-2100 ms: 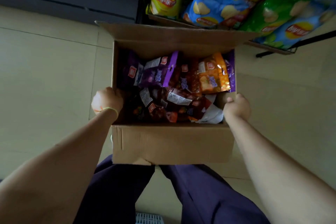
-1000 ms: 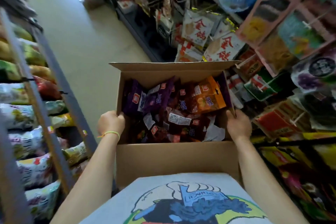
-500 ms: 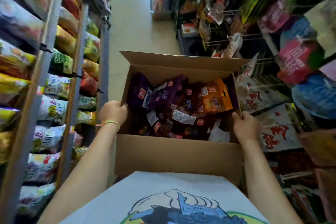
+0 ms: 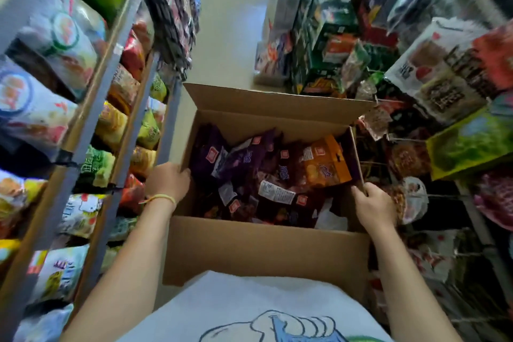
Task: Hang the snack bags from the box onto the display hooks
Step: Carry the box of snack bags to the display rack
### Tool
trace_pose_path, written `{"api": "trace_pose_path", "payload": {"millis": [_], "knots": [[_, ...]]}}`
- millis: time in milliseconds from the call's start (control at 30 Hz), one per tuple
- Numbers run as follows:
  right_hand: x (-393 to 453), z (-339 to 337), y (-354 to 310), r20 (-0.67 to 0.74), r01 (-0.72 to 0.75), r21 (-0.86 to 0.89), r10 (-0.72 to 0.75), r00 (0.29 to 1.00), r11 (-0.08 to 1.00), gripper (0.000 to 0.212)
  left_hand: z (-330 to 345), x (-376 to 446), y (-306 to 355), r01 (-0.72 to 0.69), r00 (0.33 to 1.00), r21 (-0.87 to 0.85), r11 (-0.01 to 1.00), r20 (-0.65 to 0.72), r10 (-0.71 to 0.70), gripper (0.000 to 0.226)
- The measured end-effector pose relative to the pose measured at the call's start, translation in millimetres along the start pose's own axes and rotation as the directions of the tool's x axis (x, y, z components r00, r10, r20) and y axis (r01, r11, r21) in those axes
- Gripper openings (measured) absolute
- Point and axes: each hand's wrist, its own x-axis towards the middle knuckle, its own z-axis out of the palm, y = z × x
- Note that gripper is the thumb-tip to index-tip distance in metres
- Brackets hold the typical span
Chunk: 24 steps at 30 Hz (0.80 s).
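We have both arms stretched forward from the bottom of the frame, forearms bare and roughly parallel. Our left hand point(image 4: 168, 184) sits left of centre, fingers curled over an edge with the knuckles facing up; a thin yellow band point(image 4: 161, 198) circles that wrist. Our right hand point(image 4: 375, 206) sits right of centre at about the same height, fingers and thumb clamped round an edge, back of the hand towards the camera. Our white printed shirt point(image 4: 249, 311) fills the bottom centre.
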Motion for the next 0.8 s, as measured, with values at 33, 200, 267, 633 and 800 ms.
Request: {"api": "trace_pose_path", "payload": {"millis": [33, 200, 267, 633, 800], "knots": [[15, 0, -17, -0.011, -0.005, 0.007, 0.006, 1.000, 1.000, 0.033, -10, 23, 7, 0.001, 1.000, -0.016, 1.000, -0.010, -0.002, 0.038], [91, 3, -83, -0.054, -0.059, 0.032, 0.060, 0.997, 0.998, 0.036, -52, 129, 56, -0.031, 0.999, -0.036, 0.999, -0.023, 0.030, 0.040], [130, 6, -105, -0.059, -0.072, 0.040, 0.074, 0.995, 0.997, 0.037, -64, 172, 82, -0.058, 0.998, 0.004, 0.998, -0.031, 0.058, 0.041], [392, 22, -235, 0.002, -0.123, 0.093, 0.124, 0.992, 0.988, 0.034, -113, 424, 241, -0.106, 0.994, 0.027, 0.994, -0.021, 0.107, 0.035], [470, 7, -296, -0.010, -0.121, 0.099, 0.123, 0.992, 0.988, 0.037, -142, 513, 295, -0.123, 0.992, 0.080, 0.989, -0.032, 0.125, 0.035]]}}
